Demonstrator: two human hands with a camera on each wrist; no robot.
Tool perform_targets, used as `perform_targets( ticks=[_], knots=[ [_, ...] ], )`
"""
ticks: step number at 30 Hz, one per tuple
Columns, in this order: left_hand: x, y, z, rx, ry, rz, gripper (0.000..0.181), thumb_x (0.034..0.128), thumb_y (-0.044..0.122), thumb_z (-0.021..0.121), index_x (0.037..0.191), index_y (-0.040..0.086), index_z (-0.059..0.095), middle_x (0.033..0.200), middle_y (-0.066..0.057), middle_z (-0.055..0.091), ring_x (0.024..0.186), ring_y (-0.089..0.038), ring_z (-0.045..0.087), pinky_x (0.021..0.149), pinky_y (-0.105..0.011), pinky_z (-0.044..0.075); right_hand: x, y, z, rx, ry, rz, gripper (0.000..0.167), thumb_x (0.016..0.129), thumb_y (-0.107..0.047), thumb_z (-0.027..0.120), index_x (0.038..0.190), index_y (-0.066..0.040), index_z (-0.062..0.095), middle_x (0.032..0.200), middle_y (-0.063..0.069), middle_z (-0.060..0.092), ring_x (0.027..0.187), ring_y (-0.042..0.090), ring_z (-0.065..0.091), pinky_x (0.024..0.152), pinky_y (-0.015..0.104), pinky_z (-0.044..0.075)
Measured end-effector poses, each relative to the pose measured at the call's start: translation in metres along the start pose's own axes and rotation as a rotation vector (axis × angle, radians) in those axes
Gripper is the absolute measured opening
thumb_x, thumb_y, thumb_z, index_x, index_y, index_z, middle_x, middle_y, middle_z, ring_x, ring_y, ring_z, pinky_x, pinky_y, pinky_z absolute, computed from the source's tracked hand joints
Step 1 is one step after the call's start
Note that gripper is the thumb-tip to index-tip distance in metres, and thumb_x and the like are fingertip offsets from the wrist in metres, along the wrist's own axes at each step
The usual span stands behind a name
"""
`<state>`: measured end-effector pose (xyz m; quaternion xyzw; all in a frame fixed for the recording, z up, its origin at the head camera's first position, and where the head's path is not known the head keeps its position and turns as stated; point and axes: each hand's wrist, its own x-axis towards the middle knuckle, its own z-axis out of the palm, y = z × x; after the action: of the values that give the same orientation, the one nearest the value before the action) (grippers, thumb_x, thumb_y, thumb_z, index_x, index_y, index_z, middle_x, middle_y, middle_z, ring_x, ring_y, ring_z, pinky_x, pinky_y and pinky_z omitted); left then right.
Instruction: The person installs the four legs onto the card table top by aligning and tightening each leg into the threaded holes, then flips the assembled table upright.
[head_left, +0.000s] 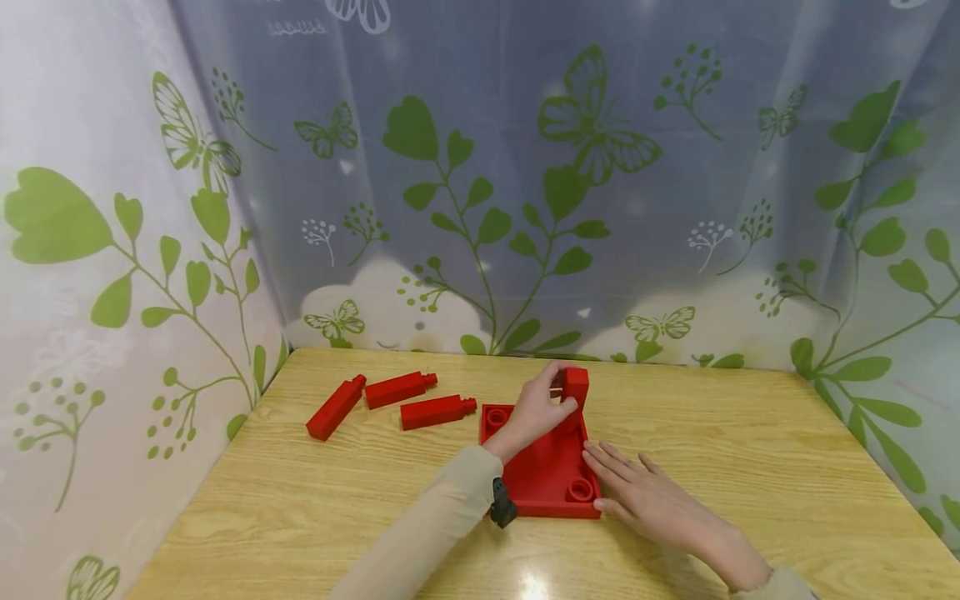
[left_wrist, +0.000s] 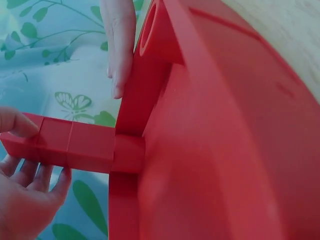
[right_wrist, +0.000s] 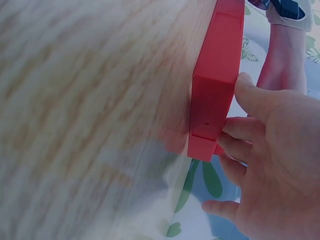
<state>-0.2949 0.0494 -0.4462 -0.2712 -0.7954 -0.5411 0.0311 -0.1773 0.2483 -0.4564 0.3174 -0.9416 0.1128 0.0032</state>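
A square red panel with a raised rim (head_left: 536,475) lies on the table, hollow side up, with round sockets at its visible corners. At its far right corner my left hand (head_left: 542,408) grips a red square peg (head_left: 576,383) between thumb and fingers. The peg stands upright, and in the left wrist view its lower end meets the corner socket. My right hand (head_left: 648,496) touches the panel's right side with extended fingertips. In the right wrist view the thumb also meets the panel's edge (right_wrist: 215,100). My left forearm hides the near left corner.
Left of the panel lie three more red pegs, each with a narrower stepped end: one slanted (head_left: 336,408), one behind (head_left: 400,389) and one nearer the panel (head_left: 437,412). A patterned curtain (head_left: 465,192) hangs behind the wooden table (head_left: 300,517).
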Motion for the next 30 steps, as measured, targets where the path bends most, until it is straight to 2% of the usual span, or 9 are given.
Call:
perform_targets(
  ticks=[2, 4, 8, 10, 13, 23, 30],
  knots=[
    [0.0, 0.0, 0.001, 0.015, 0.001, -0.007, 0.045, 0.0932, 0.003, 0.066, 0.137, 0.003, 0.053, 0.124, -0.014, 0.066, 0.116, -0.027, 0.063, 0.103, -0.038, 0.051, 0.0, 0.0, 0.0, -0.002, -0.001, 0.004, 0.063, 0.105, -0.042, 0.05, 0.154, -0.004, 0.041, 0.16, 0.016, 0.038, 0.145, 0.039, 0.037, 0.107, 0.072, 0.033],
    [-0.001, 0.001, 0.003, 0.045, 0.032, -0.026, 0.048, 0.0927, 0.012, 0.072, 0.136, 0.003, 0.053, 0.124, -0.012, 0.066, 0.116, -0.027, 0.062, 0.1, -0.037, 0.053, -0.001, 0.0, -0.001, -0.003, -0.003, 0.009, 0.063, 0.105, -0.042, 0.051, 0.154, -0.004, 0.041, 0.16, 0.016, 0.038, 0.145, 0.039, 0.037, 0.107, 0.072, 0.033],
    [-0.002, 0.002, 0.011, 0.121, 0.158, -0.072, 0.055, 0.0871, 0.028, 0.082, 0.13, 0.006, 0.055, 0.121, -0.009, 0.063, 0.111, -0.027, 0.061, 0.091, -0.031, 0.054, 0.0, 0.001, 0.0, -0.003, -0.002, 0.013, 0.064, 0.105, -0.043, 0.051, 0.154, -0.004, 0.041, 0.159, 0.016, 0.039, 0.145, 0.038, 0.037, 0.107, 0.072, 0.033],
    [-0.003, 0.002, 0.016, 0.156, 0.221, -0.079, 0.055, 0.0845, 0.03, 0.084, 0.126, 0.007, 0.057, 0.117, -0.008, 0.063, 0.107, -0.027, 0.062, 0.087, -0.029, 0.053, 0.0, 0.001, 0.0, -0.006, -0.001, 0.01, 0.064, 0.105, -0.044, 0.051, 0.154, -0.004, 0.041, 0.16, 0.016, 0.039, 0.145, 0.038, 0.038, 0.107, 0.072, 0.033],
    [-0.004, 0.003, 0.02, 0.194, 0.273, -0.083, 0.051, 0.0836, 0.029, 0.085, 0.121, 0.008, 0.058, 0.111, -0.006, 0.063, 0.101, -0.026, 0.062, 0.083, -0.029, 0.052, 0.0, 0.002, 0.001, -0.008, -0.003, 0.01, 0.064, 0.105, -0.044, 0.05, 0.154, -0.004, 0.041, 0.16, 0.016, 0.038, 0.145, 0.038, 0.037, 0.107, 0.072, 0.033],
    [-0.007, 0.005, 0.021, 0.275, 0.291, -0.045, 0.041, 0.086, 0.027, 0.083, 0.115, 0.01, 0.06, 0.103, -0.004, 0.064, 0.097, -0.026, 0.064, 0.083, -0.031, 0.052, 0.0, 0.0, 0.001, -0.01, 0.003, 0.009, 0.063, 0.105, -0.042, 0.051, 0.154, -0.003, 0.042, 0.159, 0.017, 0.039, 0.145, 0.039, 0.038, 0.107, 0.072, 0.033],
    [-0.008, 0.005, 0.019, 0.305, 0.284, -0.046, 0.04, 0.0853, 0.028, 0.083, 0.115, 0.01, 0.062, 0.101, -0.003, 0.065, 0.096, -0.025, 0.065, 0.084, -0.033, 0.05, 0.0, -0.002, -0.001, -0.015, 0.004, 0.006, 0.063, 0.105, -0.041, 0.052, 0.153, -0.002, 0.043, 0.158, 0.018, 0.04, 0.144, 0.039, 0.039, 0.107, 0.072, 0.034]
  ],
)
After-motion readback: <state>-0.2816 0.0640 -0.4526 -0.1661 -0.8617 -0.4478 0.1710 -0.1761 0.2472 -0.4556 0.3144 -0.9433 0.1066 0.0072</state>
